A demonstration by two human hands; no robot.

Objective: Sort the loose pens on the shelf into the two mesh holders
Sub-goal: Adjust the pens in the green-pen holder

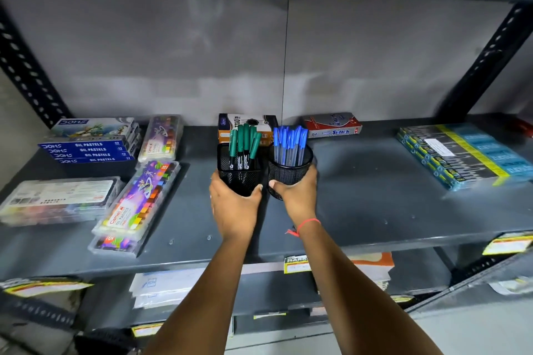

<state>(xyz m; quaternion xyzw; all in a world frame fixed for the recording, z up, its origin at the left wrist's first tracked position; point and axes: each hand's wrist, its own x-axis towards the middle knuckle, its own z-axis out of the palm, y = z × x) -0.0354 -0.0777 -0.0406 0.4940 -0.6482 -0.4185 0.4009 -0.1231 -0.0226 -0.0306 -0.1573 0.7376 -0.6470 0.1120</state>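
On the grey shelf [360, 196], the left hand [235, 210] grasps the square mesh holder [239, 174] of green pens [245, 143] and the right hand [297, 196] the round mesh holder [288, 173] of blue pens [290, 144], apparently steadying them side by side, with no loose pens visible

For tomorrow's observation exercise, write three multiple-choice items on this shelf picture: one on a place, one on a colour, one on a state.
1. Where is the red box?
A. behind the round holder
B. on the lower shelf
C. left of the pastel boxes

2. What colour are the pens in the square holder?
A. red
B. green
C. yellow

3. What are the hands doing?
A. hanging free
B. each gripping one holder
C. both holding one pen

Key: 1 A, it lies at the back, to the right. 2 B, green caps. 3 B, left hand and right hand wrap the holders.
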